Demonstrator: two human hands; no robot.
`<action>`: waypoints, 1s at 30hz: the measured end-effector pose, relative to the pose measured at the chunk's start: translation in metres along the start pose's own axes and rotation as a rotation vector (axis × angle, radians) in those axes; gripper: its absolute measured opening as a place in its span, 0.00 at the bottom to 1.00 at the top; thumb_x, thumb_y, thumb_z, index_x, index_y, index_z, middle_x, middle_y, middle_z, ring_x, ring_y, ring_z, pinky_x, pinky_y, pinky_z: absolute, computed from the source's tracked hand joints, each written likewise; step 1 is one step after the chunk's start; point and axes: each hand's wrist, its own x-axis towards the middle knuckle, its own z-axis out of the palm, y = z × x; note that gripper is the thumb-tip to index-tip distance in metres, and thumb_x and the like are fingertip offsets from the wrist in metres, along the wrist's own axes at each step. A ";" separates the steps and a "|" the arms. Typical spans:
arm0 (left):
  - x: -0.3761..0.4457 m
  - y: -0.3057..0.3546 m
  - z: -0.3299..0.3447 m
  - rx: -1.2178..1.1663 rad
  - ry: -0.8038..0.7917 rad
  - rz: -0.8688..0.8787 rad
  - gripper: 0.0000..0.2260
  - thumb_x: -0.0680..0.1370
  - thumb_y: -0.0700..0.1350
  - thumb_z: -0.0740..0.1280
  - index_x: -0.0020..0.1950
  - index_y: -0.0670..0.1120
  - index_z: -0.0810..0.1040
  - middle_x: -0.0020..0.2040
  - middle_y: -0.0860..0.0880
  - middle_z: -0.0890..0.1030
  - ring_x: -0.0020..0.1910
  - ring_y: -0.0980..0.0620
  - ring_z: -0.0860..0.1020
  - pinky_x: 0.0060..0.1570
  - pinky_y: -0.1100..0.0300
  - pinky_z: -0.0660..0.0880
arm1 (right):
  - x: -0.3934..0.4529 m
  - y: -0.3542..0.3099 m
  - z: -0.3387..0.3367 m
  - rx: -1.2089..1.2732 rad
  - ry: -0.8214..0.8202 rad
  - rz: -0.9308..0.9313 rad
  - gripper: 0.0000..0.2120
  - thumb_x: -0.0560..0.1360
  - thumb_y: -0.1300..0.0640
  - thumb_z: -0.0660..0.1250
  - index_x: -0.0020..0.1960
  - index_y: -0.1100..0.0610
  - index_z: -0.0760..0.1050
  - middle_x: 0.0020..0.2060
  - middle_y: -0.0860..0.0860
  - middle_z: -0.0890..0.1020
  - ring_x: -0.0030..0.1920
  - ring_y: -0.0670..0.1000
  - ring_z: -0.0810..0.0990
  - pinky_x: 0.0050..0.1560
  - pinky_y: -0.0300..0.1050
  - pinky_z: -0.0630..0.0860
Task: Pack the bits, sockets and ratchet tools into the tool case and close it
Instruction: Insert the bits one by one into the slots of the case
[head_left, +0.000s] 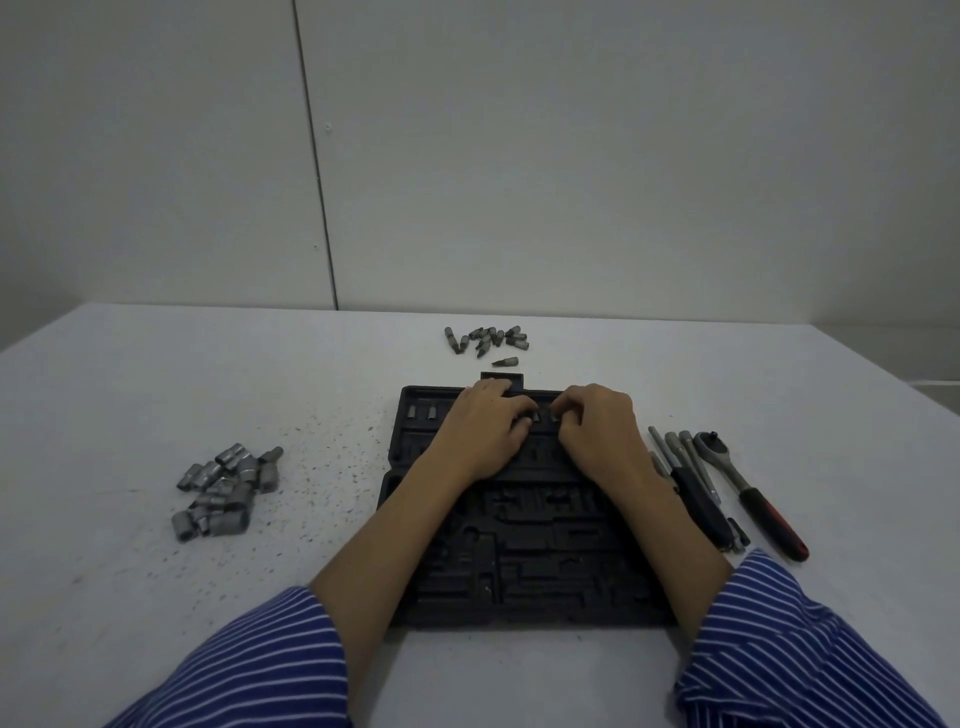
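- The tool case (519, 525) lies open and flat on the table (156, 597), and most of its slots look empty.
- Both hands work at the far row: the left hand (483, 431) and the right hand (597, 431) have curled fingers, each apparently pressing a small bit; I cannot tell the exact grip.
- Press each bit straight down until it sits.
- Loose bits (488, 340) wait behind the case, sockets (228, 488) on the left, the ratchet (748, 488) on the right.
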 end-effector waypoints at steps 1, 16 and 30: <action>0.000 0.000 0.000 0.002 -0.001 -0.001 0.14 0.80 0.48 0.58 0.64 0.48 0.74 0.63 0.44 0.72 0.65 0.47 0.67 0.64 0.54 0.62 | 0.000 0.000 0.000 0.003 0.012 -0.003 0.14 0.72 0.68 0.59 0.48 0.61 0.82 0.45 0.56 0.84 0.44 0.51 0.79 0.45 0.36 0.70; 0.001 -0.001 0.000 0.023 -0.008 -0.005 0.15 0.80 0.48 0.58 0.65 0.48 0.74 0.64 0.45 0.72 0.66 0.47 0.66 0.65 0.54 0.62 | -0.002 -0.005 -0.002 -0.065 -0.015 0.006 0.14 0.74 0.65 0.59 0.50 0.58 0.82 0.49 0.55 0.83 0.46 0.54 0.80 0.45 0.44 0.76; 0.022 -0.009 -0.009 -0.015 0.094 -0.098 0.16 0.80 0.43 0.57 0.67 0.44 0.70 0.63 0.44 0.73 0.62 0.46 0.69 0.60 0.52 0.67 | 0.014 -0.015 0.006 -0.213 -0.128 -0.066 0.16 0.78 0.56 0.59 0.64 0.57 0.72 0.57 0.53 0.77 0.59 0.54 0.72 0.52 0.47 0.71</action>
